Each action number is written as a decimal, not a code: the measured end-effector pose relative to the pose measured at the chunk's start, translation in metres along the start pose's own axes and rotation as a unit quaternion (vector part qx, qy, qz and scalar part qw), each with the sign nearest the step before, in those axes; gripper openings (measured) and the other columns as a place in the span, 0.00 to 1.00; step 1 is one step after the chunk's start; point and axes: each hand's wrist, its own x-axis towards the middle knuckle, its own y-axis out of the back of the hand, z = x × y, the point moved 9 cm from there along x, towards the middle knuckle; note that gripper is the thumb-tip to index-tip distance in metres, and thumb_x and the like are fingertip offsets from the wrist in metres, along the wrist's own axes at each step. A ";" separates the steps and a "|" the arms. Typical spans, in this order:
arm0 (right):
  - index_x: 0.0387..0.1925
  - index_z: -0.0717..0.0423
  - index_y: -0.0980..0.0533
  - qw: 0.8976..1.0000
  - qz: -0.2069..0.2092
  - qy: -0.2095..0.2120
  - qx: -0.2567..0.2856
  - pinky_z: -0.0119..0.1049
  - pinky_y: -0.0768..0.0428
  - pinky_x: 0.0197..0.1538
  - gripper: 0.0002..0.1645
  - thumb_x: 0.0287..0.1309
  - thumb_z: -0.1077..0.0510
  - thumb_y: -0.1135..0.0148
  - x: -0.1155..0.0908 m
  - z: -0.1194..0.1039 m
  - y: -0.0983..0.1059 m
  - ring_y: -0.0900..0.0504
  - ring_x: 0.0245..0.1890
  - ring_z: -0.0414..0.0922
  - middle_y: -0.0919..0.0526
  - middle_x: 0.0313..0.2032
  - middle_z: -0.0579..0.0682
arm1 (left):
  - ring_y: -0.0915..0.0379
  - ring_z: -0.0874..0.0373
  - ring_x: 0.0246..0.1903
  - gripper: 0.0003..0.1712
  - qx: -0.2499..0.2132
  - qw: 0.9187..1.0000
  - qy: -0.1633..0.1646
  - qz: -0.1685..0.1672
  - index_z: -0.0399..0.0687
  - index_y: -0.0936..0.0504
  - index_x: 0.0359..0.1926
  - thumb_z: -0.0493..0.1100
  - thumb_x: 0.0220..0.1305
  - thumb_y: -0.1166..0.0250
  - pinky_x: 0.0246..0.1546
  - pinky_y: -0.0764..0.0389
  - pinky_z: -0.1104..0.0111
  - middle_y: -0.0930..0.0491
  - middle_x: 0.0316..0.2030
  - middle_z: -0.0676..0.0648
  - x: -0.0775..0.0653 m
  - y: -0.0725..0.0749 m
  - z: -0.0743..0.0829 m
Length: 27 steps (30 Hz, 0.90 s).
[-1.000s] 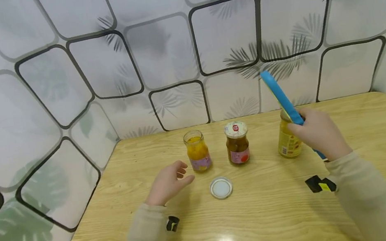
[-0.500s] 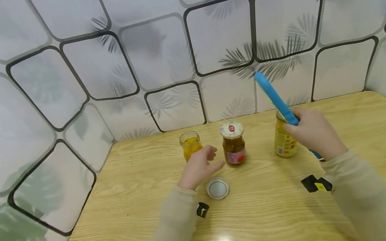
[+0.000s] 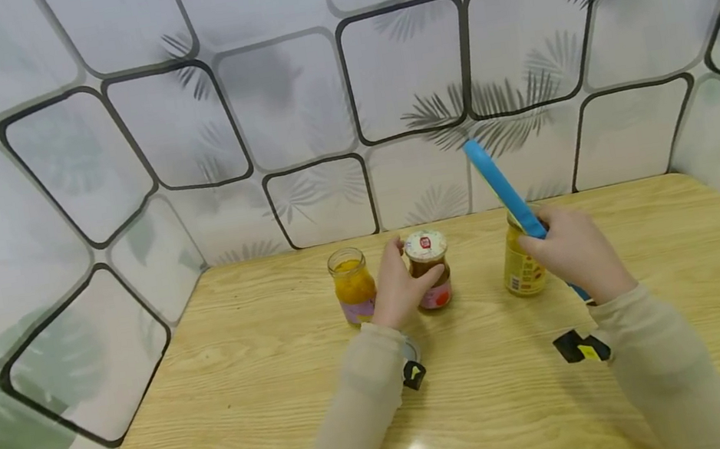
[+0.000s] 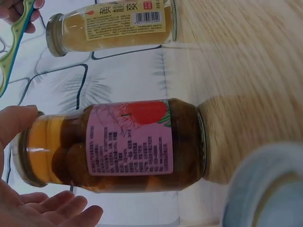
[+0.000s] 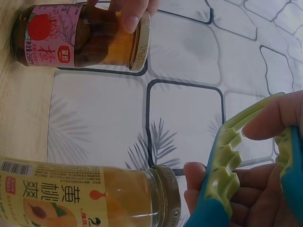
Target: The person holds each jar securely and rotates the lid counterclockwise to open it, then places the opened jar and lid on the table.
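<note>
My left hand [image 3: 397,289] is at the middle jar, a brown fruit jar [image 4: 130,142] with a pink label and a pale lid. Its thumb lies by the neck just under the lid, while the other fingers stretch along the far side, loosely spread. In my right hand [image 3: 576,246] I grip a blue-and-green jar opener [image 3: 501,184] with toothed inner edges, held slanting upward. Behind that hand stands a closed jar of yellow peach [image 3: 523,266]. Left of the brown jar is an uncapped jar of yellow fruit [image 3: 353,284].
A loose lid [image 3: 411,349] lies on the wooden table [image 3: 232,399], partly covered by my left wrist. A patterned wall covering [image 3: 300,101] rises behind the table and along its left side.
My left hand has moved right, from beside the uncapped jar, past its front, to the neck of the brown jar. The right hand still holds the opener in much the same place.
</note>
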 end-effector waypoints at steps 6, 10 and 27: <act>0.36 0.66 0.31 1.000 -0.006 0.004 0.001 0.34 0.40 0.17 0.13 0.53 0.58 0.51 -0.001 -0.001 -0.004 0.39 0.13 0.43 0.40 0.15 0.50 | 0.35 0.50 0.52 0.44 -0.023 1.000 0.000 -0.010 0.39 0.48 0.63 0.46 0.51 0.34 0.51 0.33 0.60 0.33 0.53 0.40 0.004 -0.011 -0.003; 0.35 0.65 0.31 1.000 -0.002 0.010 -0.005 0.34 0.39 0.17 0.12 0.52 0.59 0.51 0.000 -0.003 -0.004 0.37 0.13 0.44 0.38 0.15 0.50 | 0.35 0.50 0.52 0.41 -0.028 1.000 -0.008 -0.004 0.40 0.46 0.62 0.44 0.52 0.34 0.51 0.33 0.60 0.32 0.52 0.41 0.004 -0.011 -0.003; 0.38 0.66 0.31 1.000 -0.001 0.019 -0.006 0.34 0.38 0.16 0.14 0.52 0.60 0.51 -0.001 -0.005 -0.004 0.35 0.12 0.44 0.35 0.15 0.51 | 0.35 0.55 0.53 0.37 -0.011 0.997 -0.015 -0.069 0.42 0.38 0.58 0.45 0.49 0.32 0.53 0.34 0.63 0.30 0.51 0.46 -0.007 -0.008 -0.002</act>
